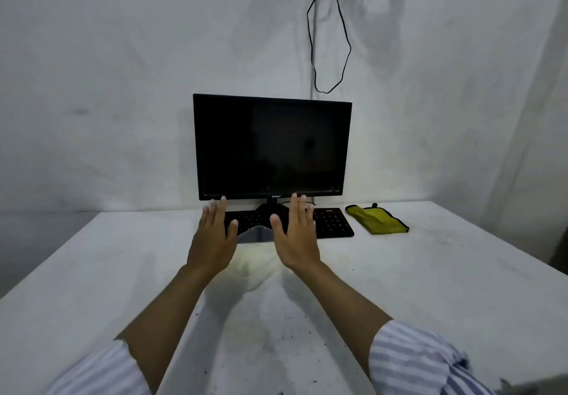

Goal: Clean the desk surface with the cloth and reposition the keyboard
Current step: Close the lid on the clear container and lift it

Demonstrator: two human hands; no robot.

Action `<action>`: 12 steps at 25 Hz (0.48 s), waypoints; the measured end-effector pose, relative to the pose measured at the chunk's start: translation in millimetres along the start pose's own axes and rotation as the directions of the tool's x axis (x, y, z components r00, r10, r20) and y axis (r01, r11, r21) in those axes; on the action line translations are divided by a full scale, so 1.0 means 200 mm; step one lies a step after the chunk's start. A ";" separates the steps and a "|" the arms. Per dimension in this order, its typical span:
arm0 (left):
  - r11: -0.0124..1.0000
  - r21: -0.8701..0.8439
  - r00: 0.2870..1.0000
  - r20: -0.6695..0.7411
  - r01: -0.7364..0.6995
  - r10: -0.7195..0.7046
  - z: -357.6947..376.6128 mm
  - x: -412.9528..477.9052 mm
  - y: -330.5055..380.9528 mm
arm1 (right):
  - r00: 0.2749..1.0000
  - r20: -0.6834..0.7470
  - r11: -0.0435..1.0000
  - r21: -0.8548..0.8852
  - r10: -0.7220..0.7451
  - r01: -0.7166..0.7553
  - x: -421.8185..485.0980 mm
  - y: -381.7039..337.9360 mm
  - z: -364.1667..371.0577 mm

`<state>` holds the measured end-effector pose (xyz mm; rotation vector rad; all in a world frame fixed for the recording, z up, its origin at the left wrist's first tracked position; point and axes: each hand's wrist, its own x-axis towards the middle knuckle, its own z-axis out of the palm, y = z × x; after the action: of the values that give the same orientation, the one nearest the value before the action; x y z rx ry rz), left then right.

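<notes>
Yellow cloth (377,220) lies untouched right of the keyboard (333,222) under the monitor (272,147); both the left hand (213,236) and right hand (296,236) hover open, empty. Specks dot the worktop (445,287), so cleaning seems unstarted.

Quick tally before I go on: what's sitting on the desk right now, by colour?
Black: 2, the monitor and the keyboard
Yellow: 1, the cloth
Total: 3 things on the white desk
</notes>
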<state>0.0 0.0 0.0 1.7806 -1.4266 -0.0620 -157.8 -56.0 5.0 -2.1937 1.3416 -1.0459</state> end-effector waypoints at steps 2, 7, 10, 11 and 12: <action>0.999 0.010 0.999 0.032 0.039 -0.039 0.03 0.00 -0.05 | 0.997 0.036 0.997 0.032 0.067 -0.068 -0.01 0.03 0.05; 0.995 0.008 0.985 0.142 0.101 -0.101 0.14 -0.04 -0.20 | 0.972 0.133 0.969 0.131 0.192 -0.210 -0.06 0.12 0.17; 0.989 -0.025 0.975 0.172 0.146 -0.140 0.18 -0.05 -0.25 | 0.951 0.181 0.939 0.195 0.250 -0.284 -0.06 0.12 0.22; 0.986 -0.056 0.973 0.177 0.159 -0.147 0.19 -0.05 -0.25 | 0.942 0.196 0.923 0.223 0.274 -0.315 -0.06 0.12 0.23; 0.981 -0.089 0.971 0.184 0.170 -0.152 0.19 -0.05 -0.26 | 0.929 0.213 0.902 0.252 0.302 -0.350 -0.06 0.11 0.24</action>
<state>17.1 -12.5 -61.6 1.8373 -1.3713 -0.3815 -138.7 -60.0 -46.3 -1.7281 1.3290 -0.8445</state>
